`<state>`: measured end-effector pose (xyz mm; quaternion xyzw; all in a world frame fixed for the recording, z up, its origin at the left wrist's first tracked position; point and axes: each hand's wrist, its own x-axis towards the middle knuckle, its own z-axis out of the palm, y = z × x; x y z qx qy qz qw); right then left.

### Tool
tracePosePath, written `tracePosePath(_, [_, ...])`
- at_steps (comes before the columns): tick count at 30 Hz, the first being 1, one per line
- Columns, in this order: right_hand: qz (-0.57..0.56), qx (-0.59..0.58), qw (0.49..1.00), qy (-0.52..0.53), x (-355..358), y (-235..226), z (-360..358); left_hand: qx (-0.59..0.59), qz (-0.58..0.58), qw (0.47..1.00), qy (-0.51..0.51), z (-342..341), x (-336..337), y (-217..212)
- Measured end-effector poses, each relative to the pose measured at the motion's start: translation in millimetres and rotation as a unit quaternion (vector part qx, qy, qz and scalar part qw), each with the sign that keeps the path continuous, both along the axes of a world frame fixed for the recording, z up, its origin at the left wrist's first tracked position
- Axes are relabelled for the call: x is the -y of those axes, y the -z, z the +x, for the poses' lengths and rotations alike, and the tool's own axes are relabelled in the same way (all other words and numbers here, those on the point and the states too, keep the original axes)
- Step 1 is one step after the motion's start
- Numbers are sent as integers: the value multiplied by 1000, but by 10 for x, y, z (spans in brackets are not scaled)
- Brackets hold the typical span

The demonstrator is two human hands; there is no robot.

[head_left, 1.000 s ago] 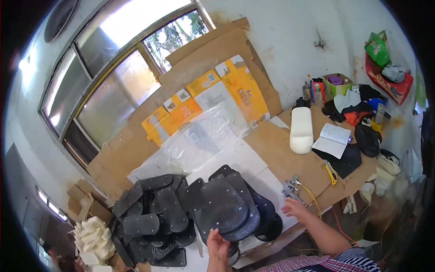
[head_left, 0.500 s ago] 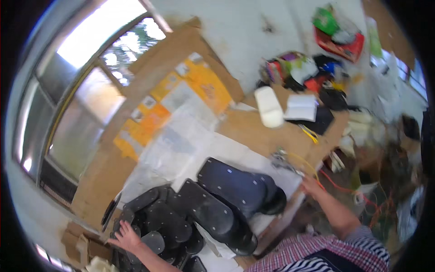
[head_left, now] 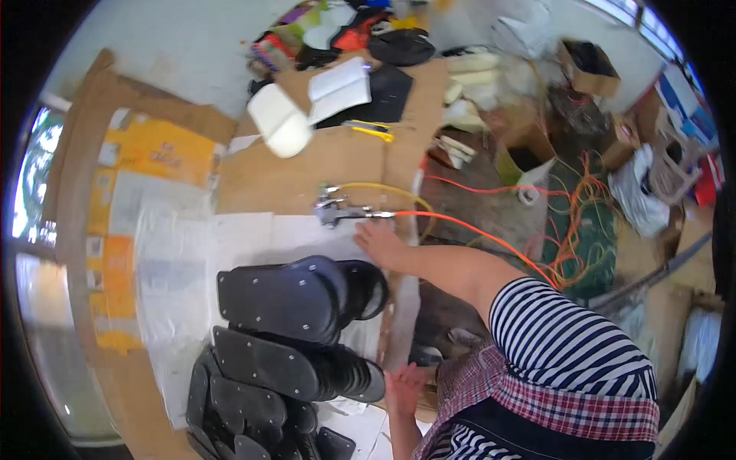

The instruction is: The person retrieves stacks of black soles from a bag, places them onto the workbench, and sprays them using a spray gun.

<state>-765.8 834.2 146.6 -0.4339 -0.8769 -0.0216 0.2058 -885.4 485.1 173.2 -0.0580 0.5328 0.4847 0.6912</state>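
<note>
Change: since half a second ago the view has swung right; the right hand (head_left: 381, 243) is now seen stretched to the spray gun (head_left: 335, 209), and the left hand (head_left: 402, 386) has been drawn back from the far stack to the counter's near edge.
Left hand: held low just beside the soles (head_left: 284, 337), palm up, fingers loosely apart, nothing gripped.
Soles: black, flat, oval, studded rubbery slabs, stacked overlapping on white paper (head_left: 253, 234) at the counter's near left. Judged light and bendy, matte rather than slippery; best taken by the rim.
Right hand: laid flat just beside the gun, fingers together and extended; contact cannot be told.
Spray gun: small, metal, shiny, lying on the counter (head_left: 307, 169) beyond the soles; judged hard and fairly heavy, best held by the handle. An orange hose (head_left: 491, 238) and a yellow hose (head_left: 383, 188) are attached.
Far: cardboard covering, a white foam block (head_left: 280, 123), an open book (head_left: 337, 88).
</note>
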Motion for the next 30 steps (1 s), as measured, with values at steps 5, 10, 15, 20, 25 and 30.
tracePosePath(5, [-90,-9,996,-15,550,118,379,1,33,999,33,-15,-557,232])
tracePosePath(10, [-361,15,931,46,1785,1134,2030,-27,-89,986,-141,5,-1230,428])
tracePosePath(15, [-631,-34,644,430,3687,669,4474,-132,-117,984,-22,-106,-1512,822])
tracePosePath(20, [-328,-236,585,704,4913,39,5188,-177,-67,971,143,-18,-1573,896])
tracePosePath(25, [-106,-217,627,740,4352,-367,5617,-211,24,937,278,178,-1992,858])
tracePosePath(30, [25,-19,737,675,3746,-420,6716,-211,127,899,361,1109,-1979,1156])
